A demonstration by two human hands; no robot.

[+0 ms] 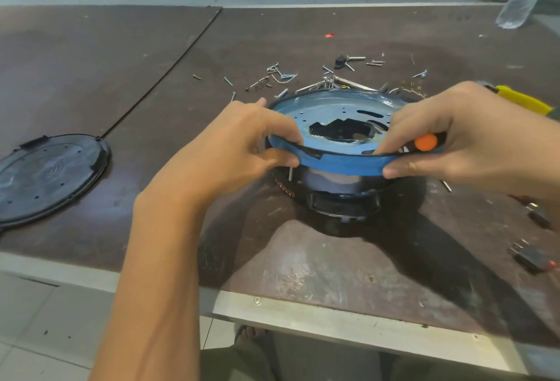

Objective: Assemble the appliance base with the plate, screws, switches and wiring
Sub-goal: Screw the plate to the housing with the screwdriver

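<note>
Rim of blue plate (pixel 330 111) pinched by left hand (pixel 239 141) and right hand (pixel 454 132). Loose screws (pixel 280 73) behind it, black cover (pixel 51 177) well left.

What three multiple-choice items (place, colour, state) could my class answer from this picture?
1. Where does the black cover lie?
A. On the bench, left of the base
B. On top of the base
C. On the floor
2. What colour is the plate over the base?
A. Red
B. Blue
C. Yellow
3. What is the left hand doing?
A. Lying flat on the bench
B. Pinching the plate's rim
C. Holding a bottle
Answers: 1 A, it lies far left; 2 B, rim and face are blue; 3 B, thumb and fingers clamp the rim.
</note>
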